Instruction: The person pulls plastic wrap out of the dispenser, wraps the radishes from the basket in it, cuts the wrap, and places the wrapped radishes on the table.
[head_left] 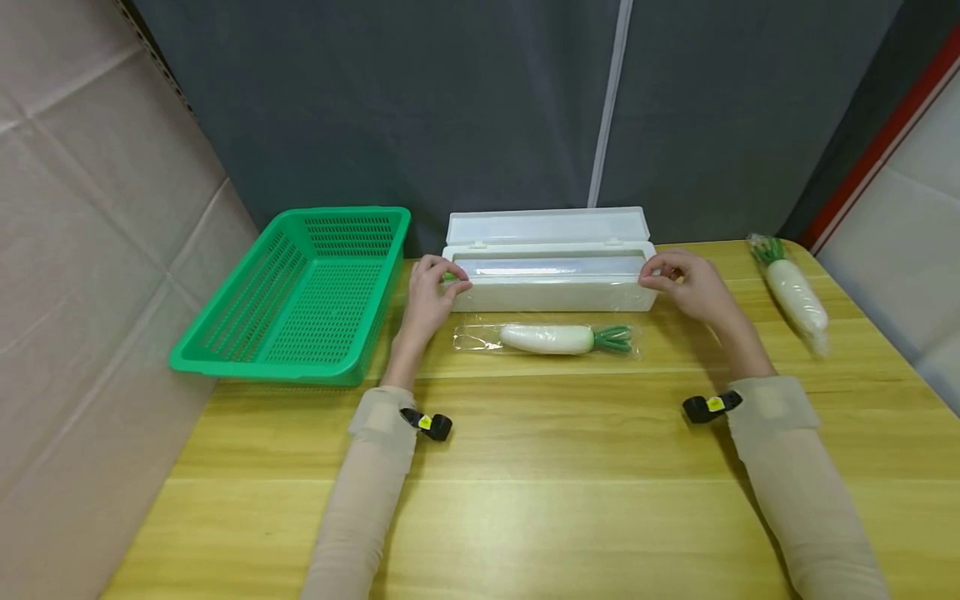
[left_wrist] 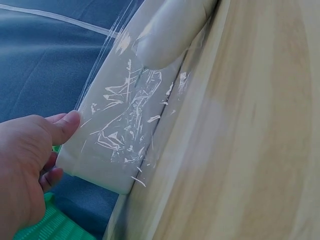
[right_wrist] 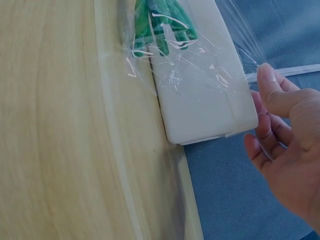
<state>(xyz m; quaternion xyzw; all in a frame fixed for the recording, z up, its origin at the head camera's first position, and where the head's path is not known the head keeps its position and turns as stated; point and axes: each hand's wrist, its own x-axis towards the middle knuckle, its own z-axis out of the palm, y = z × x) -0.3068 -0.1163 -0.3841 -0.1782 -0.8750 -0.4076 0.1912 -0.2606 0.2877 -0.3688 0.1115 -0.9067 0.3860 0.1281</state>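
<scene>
A white cling film dispenser box (head_left: 553, 297) stands at the back of the table, its lid (head_left: 549, 227) raised. My left hand (head_left: 430, 298) pinches the clear cling film (left_wrist: 117, 112) at the box's left end. At the right end, my right hand (head_left: 692, 286) pinches the film's edge between thumb and index finger. The film stretches between both hands over the box opening. Just in front of the box lies a white radish (head_left: 547, 338) in clear film, green tops (head_left: 613, 338) pointing right. A small green piece (head_left: 448, 276) shows by my left fingers, partly hidden.
To the left stands a green plastic basket (head_left: 330, 292) with slotted walls. Another film-wrapped white radish (head_left: 797, 296) lies near the table's right edge. A grey cloth (head_left: 420, 108) hangs behind the wooden table (head_left: 540, 483).
</scene>
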